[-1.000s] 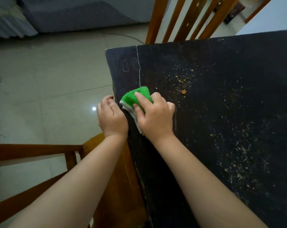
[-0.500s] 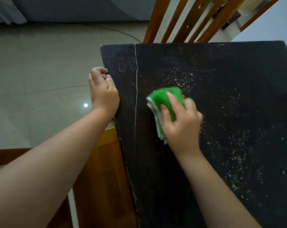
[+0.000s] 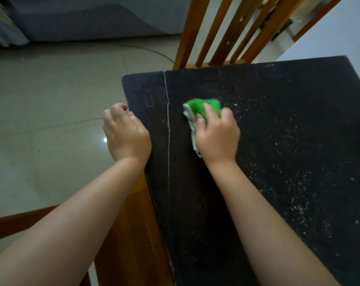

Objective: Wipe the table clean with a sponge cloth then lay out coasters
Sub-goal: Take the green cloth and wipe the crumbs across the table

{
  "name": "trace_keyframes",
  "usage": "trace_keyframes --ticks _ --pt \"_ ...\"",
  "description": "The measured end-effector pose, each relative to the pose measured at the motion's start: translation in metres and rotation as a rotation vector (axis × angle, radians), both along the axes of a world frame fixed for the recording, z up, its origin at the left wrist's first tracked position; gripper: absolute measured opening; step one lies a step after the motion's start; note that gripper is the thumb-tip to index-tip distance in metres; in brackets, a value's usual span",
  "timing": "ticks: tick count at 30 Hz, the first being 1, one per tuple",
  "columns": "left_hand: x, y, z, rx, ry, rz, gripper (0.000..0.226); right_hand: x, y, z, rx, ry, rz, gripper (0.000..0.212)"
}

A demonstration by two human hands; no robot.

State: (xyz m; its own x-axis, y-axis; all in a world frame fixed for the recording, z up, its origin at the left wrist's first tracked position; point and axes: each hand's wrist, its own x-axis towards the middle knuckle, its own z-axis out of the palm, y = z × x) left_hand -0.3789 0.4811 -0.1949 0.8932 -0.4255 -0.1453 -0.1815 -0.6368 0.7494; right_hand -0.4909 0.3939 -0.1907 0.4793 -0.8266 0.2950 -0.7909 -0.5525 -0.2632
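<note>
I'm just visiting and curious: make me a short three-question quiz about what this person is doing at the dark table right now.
1. True or false: the right hand presses a green sponge cloth on the table.
2. Where is the left hand?
A. Flat in the middle of the tabletop
B. At the table's left edge, near the far corner
C. On the chair back
3. Fill in: the crumbs lie mostly to the ___ of the cloth.

Key:
1. True.
2. B.
3. Right; the strip nearer the left edge looks mostly crumb-free.
</note>
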Motion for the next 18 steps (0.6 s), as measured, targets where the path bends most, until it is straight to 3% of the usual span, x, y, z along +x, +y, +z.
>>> trace_keyframes --ticks 5,11,13,15,16,18 --pt "-0.001 -0.005 0.001 0.068 -0.087 -0.087 0.029 -0.064 0.008 0.01 0.126 -0.109 -0.27 0.044" --pt "0.0 -0.002 -0.002 -0.065 -0.016 -0.008 0.028 0.016 0.013 0.019 -0.008 -0.16 0.252 0.04" --pt "0.0 -0.002 -0.003 -0.09 -0.009 0.007 0.028 0.051 0.002 0.02 -0.009 -0.056 0.399 0.036" --pt "0.0 -0.002 -0.003 -0.08 -0.005 -0.002 0.029 0.073 -0.011 0.02 0.029 0.172 0.468 0.04" --pt "-0.001 -0.002 -0.003 -0.067 -0.009 -0.006 0.03 0.077 -0.018 0.019 0.056 0.28 0.467 0.042" --pt "-0.001 -0.004 -0.001 -0.003 -0.053 -0.044 0.032 0.077 -0.027 0.018 0.093 0.301 0.385 0.044"
